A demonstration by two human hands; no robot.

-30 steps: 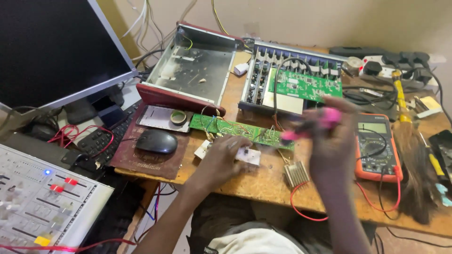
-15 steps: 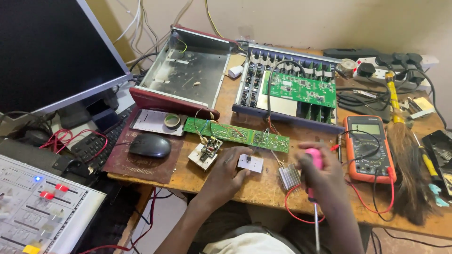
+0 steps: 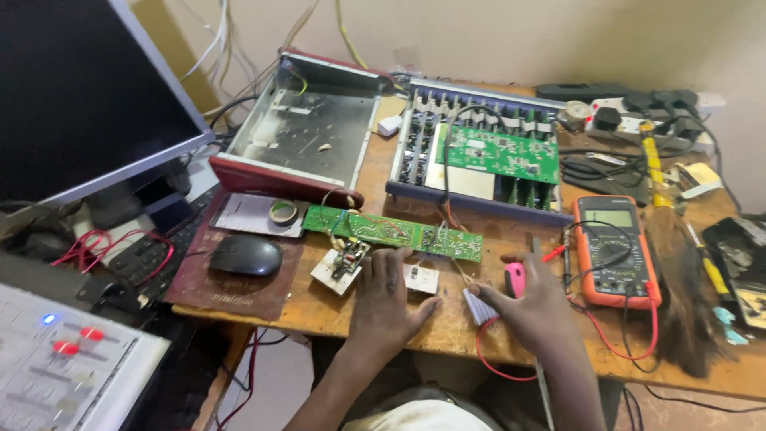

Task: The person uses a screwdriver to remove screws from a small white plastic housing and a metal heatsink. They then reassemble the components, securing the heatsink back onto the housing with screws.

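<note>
At the far left a white mixing console with red faders [image 3: 56,375] sits below a dark flat monitor [image 3: 80,96]. Next comes a black computer mouse [image 3: 246,255] on a dark red mat [image 3: 231,287], with an open grey metal chassis tray [image 3: 307,132] behind it on the wooden tabletop [image 3: 447,327].

A long narrow green circuit board [image 3: 391,231] lies across the middle, a small white board with a dark component [image 3: 341,267] just in front of its left end. The left hand [image 3: 387,299] lies flat on the tabletop, fingers spread and holding nothing, its fingertips near the small white square module [image 3: 420,278].

Just right of it a ribbed silver heat sink [image 3: 479,306] with a red wire rests by the right hand [image 3: 535,307], which is closed around a pink-handled tool [image 3: 515,279] whose shaft points down past the tabletop edge.

Behind stands a blue-framed unit with a green circuit board on top [image 3: 499,156]. Further right an orange multimeter [image 3: 616,247] lies with its red lead looping, beside a dark straw brush [image 3: 678,279].
</note>
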